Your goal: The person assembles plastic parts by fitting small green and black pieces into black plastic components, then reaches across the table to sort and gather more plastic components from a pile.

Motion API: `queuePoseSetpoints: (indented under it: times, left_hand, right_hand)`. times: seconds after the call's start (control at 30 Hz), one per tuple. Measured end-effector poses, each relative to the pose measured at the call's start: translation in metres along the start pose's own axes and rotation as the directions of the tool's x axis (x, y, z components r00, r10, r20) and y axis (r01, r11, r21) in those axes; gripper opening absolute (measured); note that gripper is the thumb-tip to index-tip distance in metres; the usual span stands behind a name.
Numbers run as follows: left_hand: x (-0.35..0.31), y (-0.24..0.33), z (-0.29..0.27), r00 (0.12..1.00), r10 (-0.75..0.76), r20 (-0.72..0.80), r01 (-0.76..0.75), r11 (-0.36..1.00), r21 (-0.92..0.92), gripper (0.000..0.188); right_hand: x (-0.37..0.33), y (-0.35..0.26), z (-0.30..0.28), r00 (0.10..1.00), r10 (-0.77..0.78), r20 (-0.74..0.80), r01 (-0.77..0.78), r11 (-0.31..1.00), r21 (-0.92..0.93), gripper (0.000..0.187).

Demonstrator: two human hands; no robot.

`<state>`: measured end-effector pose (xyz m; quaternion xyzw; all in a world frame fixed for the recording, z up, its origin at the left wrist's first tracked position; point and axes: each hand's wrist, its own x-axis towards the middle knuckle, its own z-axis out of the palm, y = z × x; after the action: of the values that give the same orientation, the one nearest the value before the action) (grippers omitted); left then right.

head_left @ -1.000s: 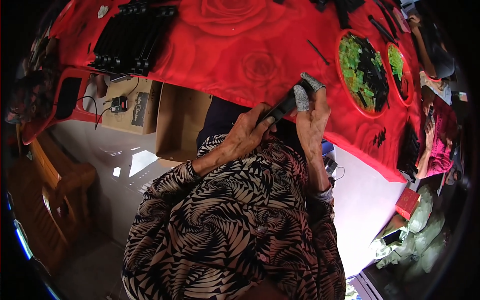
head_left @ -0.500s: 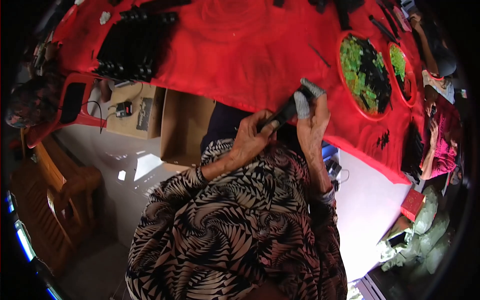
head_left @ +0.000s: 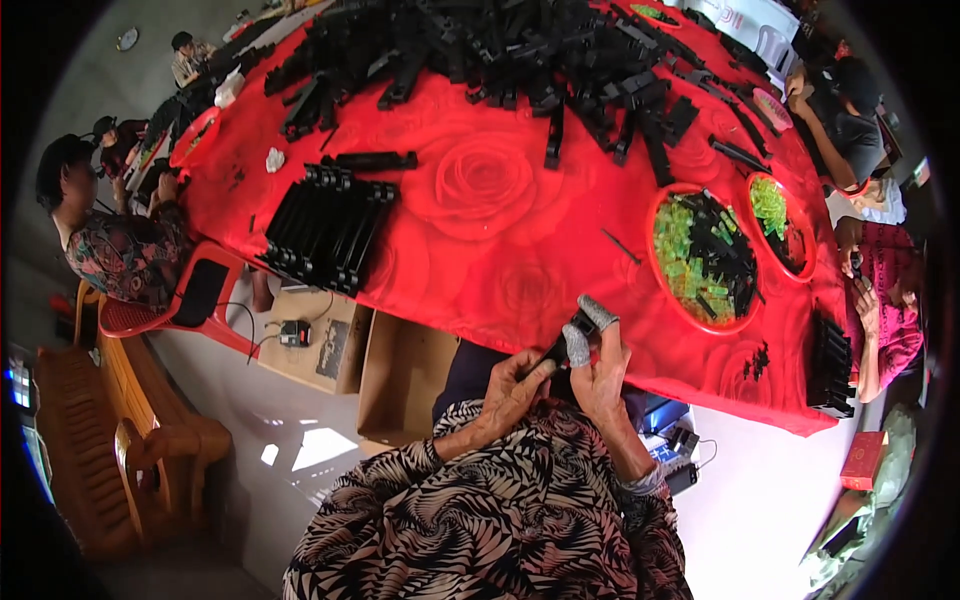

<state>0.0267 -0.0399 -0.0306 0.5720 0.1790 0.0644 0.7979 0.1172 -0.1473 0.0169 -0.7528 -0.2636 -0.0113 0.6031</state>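
A slim black plastic bar (head_left: pixel 556 353) is pinched by the fingers of the left hand (head_left: pixel 512 392) and right hand (head_left: pixel 603 384), a red rose-printed bench (head_left: pixel 455 275) seen beyond the grey-covered fingertips (head_left: pixel 577 346).

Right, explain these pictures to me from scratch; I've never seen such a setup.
There is no machine here: a person works with two bare hands. All the pictures come from one wide fisheye camera on the person's head, looking down, so straight edges bend near the rim. The left hand holds a dark, narrow part. The right hand, with grey covers on two digits, is at its far end; its grip is unclear. On the red rose-patterned cloth lie a jumbled black pile, a neat black row and round red trays of green and black pieces.
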Motion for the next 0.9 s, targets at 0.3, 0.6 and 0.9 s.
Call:
queuePoseSetpoints:
  times: [0.3, 0.6, 0.9]
  left_hand:
    - [-0.003, 0.007, 0.002, 0.999, -0.05, -0.008, 0.049, 0.999, -0.022, 0.026]
    - [-0.006, 0.026, -0.001, 0.985, -0.109, 0.136, 0.099, 0.992, 0.076, 0.025]
    - [-0.013, 0.016, 0.003, 0.993, -0.096, 0.063, 0.097, 0.995, -0.006, 0.015]
  right_hand:
    - [-0.001, -0.012, -0.002, 0.982, -0.189, -0.007, 0.188, 0.98, -0.068, 0.036]
    - [-0.013, -0.009, -0.004, 0.991, -0.131, -0.009, 0.131, 0.99, -0.052, 0.037]
    - [-0.016, -0.007, 0.005, 0.98, -0.192, -0.043, 0.19, 0.98, -0.055, 0.035]
